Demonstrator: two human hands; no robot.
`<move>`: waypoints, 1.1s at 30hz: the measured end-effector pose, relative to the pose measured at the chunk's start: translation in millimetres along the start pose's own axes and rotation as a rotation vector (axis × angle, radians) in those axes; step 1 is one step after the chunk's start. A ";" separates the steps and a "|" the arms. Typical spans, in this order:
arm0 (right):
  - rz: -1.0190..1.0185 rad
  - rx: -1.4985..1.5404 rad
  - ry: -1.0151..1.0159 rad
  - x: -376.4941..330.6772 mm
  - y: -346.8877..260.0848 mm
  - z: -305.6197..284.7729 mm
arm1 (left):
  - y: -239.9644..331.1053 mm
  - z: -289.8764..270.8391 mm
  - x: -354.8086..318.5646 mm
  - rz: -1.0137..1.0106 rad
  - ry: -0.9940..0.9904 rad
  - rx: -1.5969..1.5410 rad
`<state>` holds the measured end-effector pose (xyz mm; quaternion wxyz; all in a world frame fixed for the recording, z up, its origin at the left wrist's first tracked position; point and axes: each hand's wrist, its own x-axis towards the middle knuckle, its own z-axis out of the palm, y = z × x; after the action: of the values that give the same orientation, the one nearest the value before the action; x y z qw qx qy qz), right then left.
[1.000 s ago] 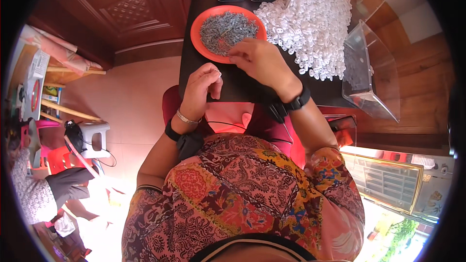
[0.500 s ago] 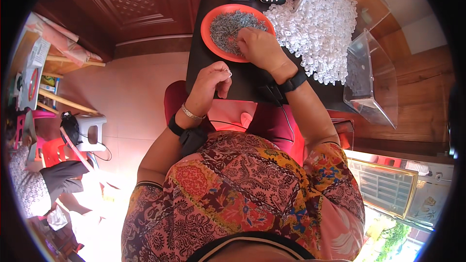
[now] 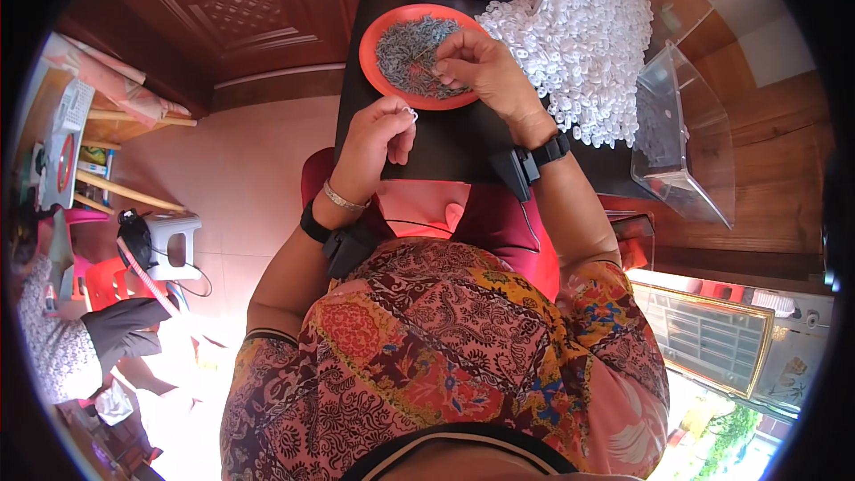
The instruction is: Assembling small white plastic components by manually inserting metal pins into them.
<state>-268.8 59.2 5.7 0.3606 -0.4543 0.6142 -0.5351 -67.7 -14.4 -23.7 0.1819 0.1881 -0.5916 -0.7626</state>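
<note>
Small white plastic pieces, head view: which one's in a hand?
The small white plastic piece pinched in the left hand; the others lie in the broad white heap right of the round orange-red plate.

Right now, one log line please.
left hand: holds white plastic piece; right hand: over orange plate of grey pieces; white plastic heap: beside plate

Can make out no text, label, brand, number or sign. Can see only print-like marks on the pale box (image 3: 77,105), well left of the table's (image 3: 454,147) left edge, too small to read. Cannot tell marks from holes on the white pieces (image 3: 592,49) heaped toward the table's far right corner.
</note>
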 end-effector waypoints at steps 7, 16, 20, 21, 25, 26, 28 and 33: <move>-0.030 0.042 0.031 -1.4 1.7 2.2 | 21.1 2.3 20.4 0.335 0.058 0.451; -0.037 0.028 -0.035 6.0 -5.1 1.4 | 27.2 4.7 65.1 0.687 -0.064 0.724; -0.042 0.033 -0.070 8.6 0.7 -3.6 | 27.0 3.4 69.7 0.688 -0.094 0.744; -0.075 0.030 -0.078 9.6 2.1 -4.5 | 25.2 1.9 71.4 0.596 -0.095 0.662; -0.158 0.003 -0.031 12.1 7.1 -6.5 | 26.0 -4.8 77.3 0.289 -0.074 0.338; -0.158 0.003 -0.029 12.3 7.0 -7.7 | 25.9 -3.4 77.4 0.252 -0.033 0.325; -0.136 -0.006 0.045 10.8 6.4 -9.1 | 30.0 -3.1 77.2 0.192 0.003 0.367; -0.147 0.016 0.091 2.7 7.0 -9.6 | 19.9 -10.3 83.6 0.273 0.055 0.486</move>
<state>-279.8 59.9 0.5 0.2956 -0.4706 0.5906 -0.5851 -133.5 -69.5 -12.7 0.2485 0.1658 -0.7718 -0.5613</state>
